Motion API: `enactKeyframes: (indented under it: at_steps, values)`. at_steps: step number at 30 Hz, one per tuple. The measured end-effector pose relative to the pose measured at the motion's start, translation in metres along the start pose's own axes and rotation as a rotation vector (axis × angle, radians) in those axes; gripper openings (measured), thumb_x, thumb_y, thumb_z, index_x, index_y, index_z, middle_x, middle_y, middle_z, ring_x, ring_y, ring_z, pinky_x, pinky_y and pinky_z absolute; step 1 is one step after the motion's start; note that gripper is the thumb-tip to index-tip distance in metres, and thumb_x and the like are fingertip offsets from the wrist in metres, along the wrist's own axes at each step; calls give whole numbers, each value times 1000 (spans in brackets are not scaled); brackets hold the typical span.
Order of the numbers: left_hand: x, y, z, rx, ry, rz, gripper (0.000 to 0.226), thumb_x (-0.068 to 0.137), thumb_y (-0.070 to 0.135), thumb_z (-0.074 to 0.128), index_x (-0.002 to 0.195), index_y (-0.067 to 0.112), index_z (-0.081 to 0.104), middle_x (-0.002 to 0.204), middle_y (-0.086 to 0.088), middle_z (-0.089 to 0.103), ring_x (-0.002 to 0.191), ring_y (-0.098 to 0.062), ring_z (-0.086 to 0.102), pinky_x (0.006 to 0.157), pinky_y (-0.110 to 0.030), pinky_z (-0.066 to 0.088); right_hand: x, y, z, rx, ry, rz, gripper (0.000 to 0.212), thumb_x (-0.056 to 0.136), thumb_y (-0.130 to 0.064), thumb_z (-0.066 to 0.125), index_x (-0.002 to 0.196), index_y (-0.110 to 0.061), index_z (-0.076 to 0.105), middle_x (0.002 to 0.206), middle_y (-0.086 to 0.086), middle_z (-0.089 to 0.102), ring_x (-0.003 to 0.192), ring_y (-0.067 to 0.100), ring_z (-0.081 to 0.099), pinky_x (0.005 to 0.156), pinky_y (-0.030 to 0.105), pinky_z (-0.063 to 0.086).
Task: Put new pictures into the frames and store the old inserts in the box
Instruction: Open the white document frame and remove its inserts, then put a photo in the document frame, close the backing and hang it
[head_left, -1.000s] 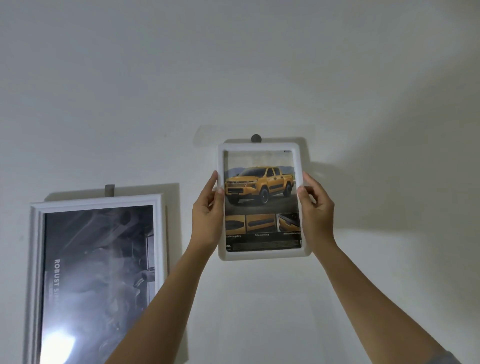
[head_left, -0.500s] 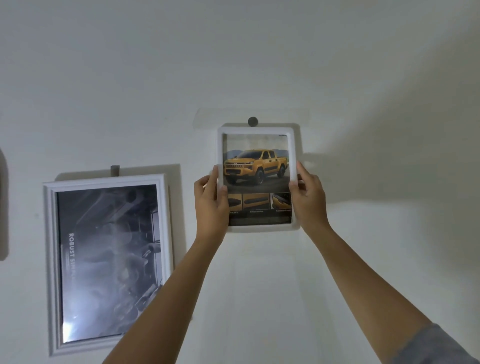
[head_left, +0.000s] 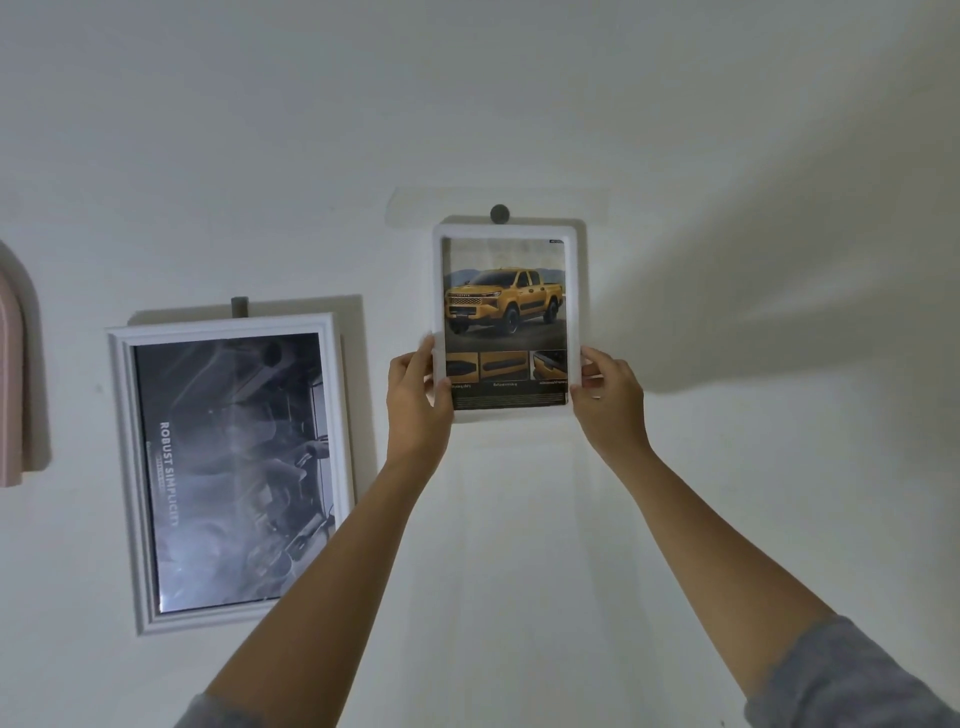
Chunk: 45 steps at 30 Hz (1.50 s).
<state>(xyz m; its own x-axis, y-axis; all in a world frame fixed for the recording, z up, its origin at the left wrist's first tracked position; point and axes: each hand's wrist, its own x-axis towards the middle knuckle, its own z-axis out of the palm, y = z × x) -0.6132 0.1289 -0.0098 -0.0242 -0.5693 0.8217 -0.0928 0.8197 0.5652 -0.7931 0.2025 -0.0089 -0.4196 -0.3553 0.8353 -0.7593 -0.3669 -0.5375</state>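
Note:
A small white picture frame (head_left: 505, 232) holding a picture of a yellow pickup truck (head_left: 503, 307) is up against the white wall, its top edge just under a round grey wall hook (head_left: 499, 213). My left hand (head_left: 418, 397) grips the frame's lower left side and my right hand (head_left: 608, 397) grips its lower right side. To the left hangs a larger white frame (head_left: 332, 415) with a dark grey picture reading "ROBUST SIMPLICITY". No box is in view.
A grey hanger tab (head_left: 239, 306) sticks up above the larger frame. A pink arched object (head_left: 10, 384) shows at the far left edge. The remainder of the view is plain white wall.
My hands slid lower along the small frame's sides while it stayed under the hook. The view pulled back, showing more of the larger frame and the pink object.

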Motion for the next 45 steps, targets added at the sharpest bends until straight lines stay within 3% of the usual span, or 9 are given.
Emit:
enactKeyframes:
  at_steps: [7, 13, 19, 25, 31, 34, 38, 41, 45]
  values:
    - [-7, 8, -2, 15, -25, -38, 50, 93, 4, 49, 140, 16, 36, 129, -6, 40, 117, -14, 48, 88, -13, 40, 0, 0, 0, -45, 14, 20, 35, 84, 3, 59, 119, -4, 55, 113, 17, 56, 89, 14, 49, 65, 1, 37]
    - [-10, 12, -18, 180, -27, -1, 47, 93, 13, 52, 137, 13, 39, 133, -5, 42, 121, -18, 44, 104, -31, 41, -6, -8, -1, -113, 76, -11, 33, 82, 3, 57, 114, -2, 55, 112, 17, 51, 100, 26, 52, 81, 23, 43]
    - [-11, 8, -76, 373, 10, 123, 44, 94, 17, 47, 137, 15, 40, 136, -1, 40, 128, -15, 31, 100, -21, 27, -13, -47, 21, -100, 109, -162, 26, 83, 1, 51, 109, -3, 56, 108, 15, 51, 100, 27, 53, 83, 30, 48]
    - [-24, -31, -166, 537, 131, 184, 43, 91, 23, 50, 133, 13, 44, 131, -6, 41, 121, -20, 37, 103, -34, 36, -70, -92, 89, -21, -28, -230, 27, 86, -2, 52, 111, -8, 56, 105, 9, 53, 91, 15, 53, 77, 24, 47]
    - [-56, -90, -244, 656, 175, -21, 56, 91, 27, 52, 141, 16, 30, 142, -12, 28, 129, -26, 30, 103, -41, 37, -150, -92, 161, -22, -149, -205, 42, 87, -3, 55, 128, -6, 46, 116, 13, 52, 98, 18, 54, 79, 25, 48]
    - [-68, -111, -265, 614, 107, -113, 59, 94, 31, 47, 145, 15, 22, 142, -12, 28, 127, -26, 30, 103, -38, 36, -173, -93, 183, -4, -108, -103, 45, 89, -3, 53, 132, -5, 42, 117, 13, 50, 94, 15, 51, 80, 24, 45]
    - [-75, -136, -269, 481, -1, -81, 56, 97, 30, 39, 146, 16, 16, 130, -11, 35, 108, -12, 33, 86, -22, 37, -190, -94, 199, -19, -72, -13, 43, 89, 0, 49, 131, -4, 44, 116, 14, 49, 83, 16, 53, 77, 25, 43]
    - [-74, -149, -268, 407, -14, -105, 54, 99, 28, 35, 147, 21, 13, 129, -8, 35, 106, -9, 36, 88, -20, 37, -190, -93, 206, -50, -23, 48, 39, 87, 3, 48, 126, -1, 48, 108, 16, 51, 77, 17, 49, 75, 19, 39]
    - [-72, -154, -271, 311, -20, -136, 50, 100, 31, 30, 147, 27, 12, 126, -4, 37, 106, -10, 39, 88, -19, 36, -188, -95, 209, -23, -7, 116, 40, 86, 7, 48, 125, -2, 50, 103, 16, 50, 80, 19, 49, 78, 27, 42]
